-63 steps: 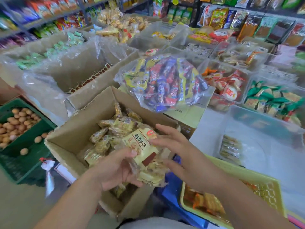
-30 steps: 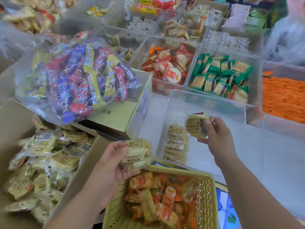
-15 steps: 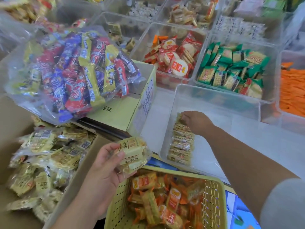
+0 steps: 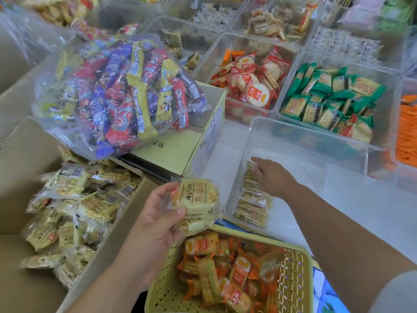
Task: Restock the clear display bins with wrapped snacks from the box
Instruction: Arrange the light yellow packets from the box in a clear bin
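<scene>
Bright, even light leaves only soft shadows. Glare streaks the clear bag [image 4: 117, 93] of sweets; bins [image 4: 266, 21] behind it blur and bend toward the frame edge, and packets [image 4: 74, 211] below it are smeared.

Two arms of one person, seen from the wearer's own head. The left hand [image 4: 155, 218] and left forearm [image 4: 117, 281] are bare right down to the bottom edge; the thumbnail [image 4: 180, 211] is short and plain. The right hand [image 4: 274, 177] and right forearm [image 4: 334, 224] are bare too. Cloth shows only at the lower right corner: a pale grey sleeve [image 4: 399, 292] (plain, its edge blurred).
</scene>
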Motion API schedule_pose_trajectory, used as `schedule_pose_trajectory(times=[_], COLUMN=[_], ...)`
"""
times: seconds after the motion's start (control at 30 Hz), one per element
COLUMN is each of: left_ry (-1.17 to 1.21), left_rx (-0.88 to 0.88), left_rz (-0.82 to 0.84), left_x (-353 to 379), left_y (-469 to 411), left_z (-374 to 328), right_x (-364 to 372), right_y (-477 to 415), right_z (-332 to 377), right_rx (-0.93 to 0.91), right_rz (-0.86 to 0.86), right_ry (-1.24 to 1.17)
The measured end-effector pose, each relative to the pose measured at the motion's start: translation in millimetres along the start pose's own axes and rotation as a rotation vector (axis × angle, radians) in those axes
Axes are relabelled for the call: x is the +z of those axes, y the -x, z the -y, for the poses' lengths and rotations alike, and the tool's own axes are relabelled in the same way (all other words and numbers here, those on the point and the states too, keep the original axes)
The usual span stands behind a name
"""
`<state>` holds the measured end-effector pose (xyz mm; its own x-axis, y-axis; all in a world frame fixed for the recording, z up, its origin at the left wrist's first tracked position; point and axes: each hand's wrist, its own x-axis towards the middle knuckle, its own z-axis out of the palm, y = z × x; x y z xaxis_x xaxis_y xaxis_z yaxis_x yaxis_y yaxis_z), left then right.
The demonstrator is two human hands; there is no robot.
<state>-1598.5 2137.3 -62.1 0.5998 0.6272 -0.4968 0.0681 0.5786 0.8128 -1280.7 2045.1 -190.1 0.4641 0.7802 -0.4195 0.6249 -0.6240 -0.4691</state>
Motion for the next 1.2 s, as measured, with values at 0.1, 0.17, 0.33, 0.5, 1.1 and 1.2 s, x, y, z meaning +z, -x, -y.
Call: schedule_pose_trajectory(times=[0.1,0.17,0.33,0.5,1.1,1.2], left_ry=[-0.081,-0.117,-0.292,-0.334,-0.192,-0.142], left_rx=[0.001,0.000,-0.070,-0.112,-0.019,-0.009], left_rz=[-0.013,-0.045,-0.070,-0.113,-0.291,-0.266], left_x=[0.1,-1.8,1.1,10.2,-7.4,-12.1], left_y=[3.0,3.4,-4.5,-21.4,-4.9,4.2], left_z=[-0.3,1.9,9.0,9.2,-7.6,-9.5], right_x=[-2.3,-3.7,-5.4,7.7,-3.4,2.6], right_y=[8.3,16.9,40.3,47.1,-31.1,-48.9], right_z=[1.9,2.7,20.5,49.3,126.9,137.7], right_rx=[-0.012,-0.014,-0.070,-0.090,-0.361,-0.234], right_rz=[-0.047,-0.081,-0.062,-0.117,0.208,0.280], right_ry=[-0.118,-0.151,-0.108,0.196,0.695,0.719])
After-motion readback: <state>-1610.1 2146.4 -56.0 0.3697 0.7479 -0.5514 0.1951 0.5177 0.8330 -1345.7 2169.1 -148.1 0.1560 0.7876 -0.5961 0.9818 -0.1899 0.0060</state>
